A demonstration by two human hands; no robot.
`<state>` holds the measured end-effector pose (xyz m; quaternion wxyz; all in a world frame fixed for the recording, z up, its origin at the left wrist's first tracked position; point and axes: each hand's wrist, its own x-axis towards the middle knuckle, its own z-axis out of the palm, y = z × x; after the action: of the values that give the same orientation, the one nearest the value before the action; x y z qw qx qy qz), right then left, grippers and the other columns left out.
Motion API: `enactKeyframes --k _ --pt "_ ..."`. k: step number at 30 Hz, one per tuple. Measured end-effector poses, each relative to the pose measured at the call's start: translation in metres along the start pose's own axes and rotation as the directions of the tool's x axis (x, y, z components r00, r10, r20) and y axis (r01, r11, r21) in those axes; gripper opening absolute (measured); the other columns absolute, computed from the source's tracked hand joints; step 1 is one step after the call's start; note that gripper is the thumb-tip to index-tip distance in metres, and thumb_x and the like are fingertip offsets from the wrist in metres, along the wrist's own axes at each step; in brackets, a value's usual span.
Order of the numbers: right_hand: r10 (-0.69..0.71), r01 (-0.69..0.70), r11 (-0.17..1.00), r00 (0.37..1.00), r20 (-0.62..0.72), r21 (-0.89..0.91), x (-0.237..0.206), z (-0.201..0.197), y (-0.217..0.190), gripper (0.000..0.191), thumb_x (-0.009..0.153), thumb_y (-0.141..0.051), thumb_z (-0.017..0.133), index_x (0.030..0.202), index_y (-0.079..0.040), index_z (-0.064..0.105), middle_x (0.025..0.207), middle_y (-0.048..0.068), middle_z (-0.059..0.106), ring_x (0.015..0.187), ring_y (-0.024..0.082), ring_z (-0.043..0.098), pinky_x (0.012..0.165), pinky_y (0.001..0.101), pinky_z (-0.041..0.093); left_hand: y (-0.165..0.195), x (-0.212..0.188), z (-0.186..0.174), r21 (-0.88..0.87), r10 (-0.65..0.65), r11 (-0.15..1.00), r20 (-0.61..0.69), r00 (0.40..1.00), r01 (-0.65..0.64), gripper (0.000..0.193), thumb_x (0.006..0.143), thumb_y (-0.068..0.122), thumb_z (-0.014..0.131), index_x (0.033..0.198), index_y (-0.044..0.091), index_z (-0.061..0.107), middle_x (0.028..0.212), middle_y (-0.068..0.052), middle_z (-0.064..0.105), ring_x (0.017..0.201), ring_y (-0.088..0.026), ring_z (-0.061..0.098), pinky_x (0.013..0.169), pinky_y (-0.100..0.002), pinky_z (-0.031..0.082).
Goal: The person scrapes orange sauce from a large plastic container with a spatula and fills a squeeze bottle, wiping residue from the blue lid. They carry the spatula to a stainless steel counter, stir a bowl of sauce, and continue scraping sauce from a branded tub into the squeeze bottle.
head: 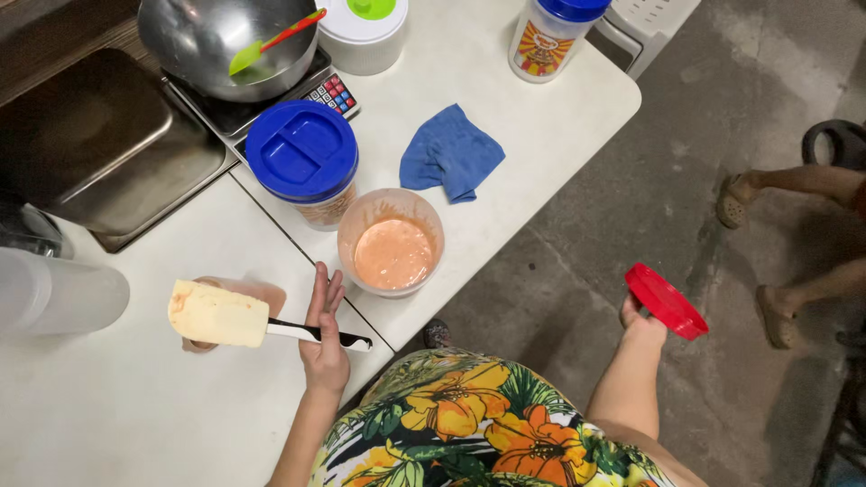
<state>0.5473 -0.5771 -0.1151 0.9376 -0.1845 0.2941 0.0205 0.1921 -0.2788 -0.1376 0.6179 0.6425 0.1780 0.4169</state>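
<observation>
The left hand (323, 335) gripped a cream spatula (219, 315) over the table (135, 415); the right hand (639, 317) clasped a red lid (666, 300) out to the side. Judged mid-scrape. Capping the tub (391, 242) of smooth pink sauce between them would need the lid brought over and aligned.

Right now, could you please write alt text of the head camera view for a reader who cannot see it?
Seen from above, a person's left hand holds a cream spatula over a white table, beside an open tub of orange sauce. The right hand holds a red lid out over the floor. A blue cloth lies nearby.
</observation>
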Motion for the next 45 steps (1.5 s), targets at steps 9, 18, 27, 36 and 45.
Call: enactKeyframes --k 9,18,27,36,45 --pt "0.471 -0.347 0.854 0.832 0.293 -0.387 0.008 0.049 0.105 0.040 0.102 -0.027 0.056 0.139 -0.013 0.062 0.140 0.010 0.068 0.131 0.031 0.063 0.109 0.0514 0.051 0.010 -0.005 0.009 -0.025 0.024 0.999 -0.016 1.000 -0.025 0.064 0.114 0.039 0.039 0.161 -0.002 0.028 0.169 -0.020 0.030 0.150 -0.039 0.043 0.124 -0.052 0.036" --pt "0.715 -0.579 0.699 0.573 0.400 -0.419 -0.014 0.098 0.241 0.041 0.107 -0.026 0.056 0.143 -0.007 0.057 0.146 0.014 0.062 0.137 0.034 0.058 0.115 0.0546 0.052 0.049 -0.044 -0.003 0.105 -0.013 0.994 -0.182 0.983 0.032 0.064 0.113 0.043 0.041 0.161 0.002 0.031 0.166 -0.023 0.037 0.144 -0.040 0.050 0.120 -0.050 0.040" --pt "0.647 -0.739 0.528 0.669 -0.367 -0.418 -0.029 0.030 0.244 0.022 0.106 -0.024 0.053 0.097 -0.003 0.052 0.097 0.014 0.061 0.089 0.029 0.064 0.091 0.0468 0.055 0.066 -0.044 -0.002 0.217 -0.054 0.972 -0.146 0.988 0.085 0.065 0.112 0.045 0.035 0.161 0.001 0.033 0.166 -0.021 0.038 0.146 -0.036 0.049 0.119 -0.047 0.042" --pt "0.834 -0.145 0.540 0.227 0.503 -0.829 -0.098 0.027 0.149 0.029 0.103 -0.015 0.061 0.129 -0.003 0.056 0.113 0.010 0.068 0.100 0.021 0.066 0.092 0.0384 0.053 0.072 0.038 0.032 0.494 0.085 0.842 0.274 0.958 -0.216 0.050 0.112 0.022 0.038 0.160 0.009 0.040 0.173 -0.022 0.021 0.161 -0.043 0.021 0.133 -0.050 0.014" --pt "0.902 0.133 0.385 0.155 0.402 -0.913 -0.121 0.022 0.153 0.035 0.100 -0.003 0.055 0.134 -0.001 0.048 0.099 0.005 0.064 0.078 0.014 0.059 0.067 0.0274 0.049 0.052 0.083 0.093 0.538 -0.049 0.820 0.406 0.913 -0.195 0.069 0.107 0.038 0.054 0.163 0.009 0.027 0.169 -0.030 0.016 0.157 -0.050 0.013 0.127 -0.053 0.016"
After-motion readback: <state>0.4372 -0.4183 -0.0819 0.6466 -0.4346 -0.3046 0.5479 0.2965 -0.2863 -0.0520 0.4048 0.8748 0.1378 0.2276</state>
